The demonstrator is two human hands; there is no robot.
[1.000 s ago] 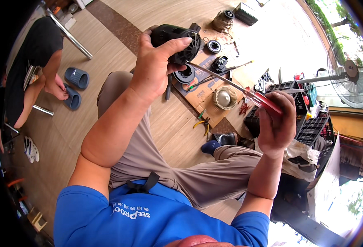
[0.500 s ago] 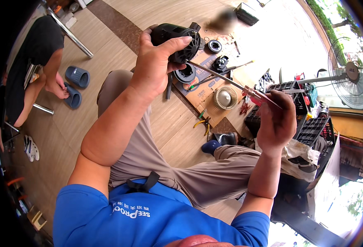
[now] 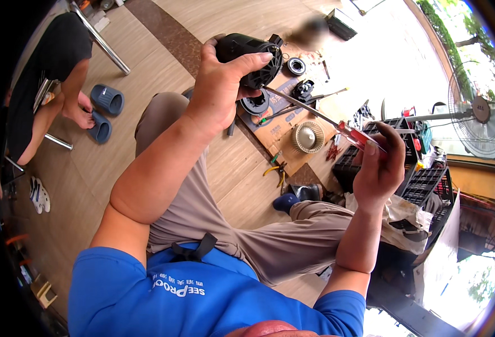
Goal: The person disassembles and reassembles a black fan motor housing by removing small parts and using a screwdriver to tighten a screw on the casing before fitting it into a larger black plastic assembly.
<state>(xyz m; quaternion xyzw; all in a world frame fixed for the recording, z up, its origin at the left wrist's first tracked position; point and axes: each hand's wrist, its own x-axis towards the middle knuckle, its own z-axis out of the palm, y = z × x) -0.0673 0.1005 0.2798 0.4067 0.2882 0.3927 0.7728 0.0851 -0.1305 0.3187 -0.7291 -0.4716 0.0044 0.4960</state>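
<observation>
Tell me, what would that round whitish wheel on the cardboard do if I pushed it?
The wheel lies flat on the cardboard, so it would probably slide, not roll. Its thin slats look like plastic, so it's likely light for its size, and they might snap if squeezed.

Shirt [image 3: 202, 312] is blue, short-sleeved, with white print [image 3: 178, 287] on front; trousers [image 3: 258, 241] loose, grey-brown; black strap [image 3: 194, 250] shows at waist; sock [image 3: 285, 203] dark blue.
</observation>
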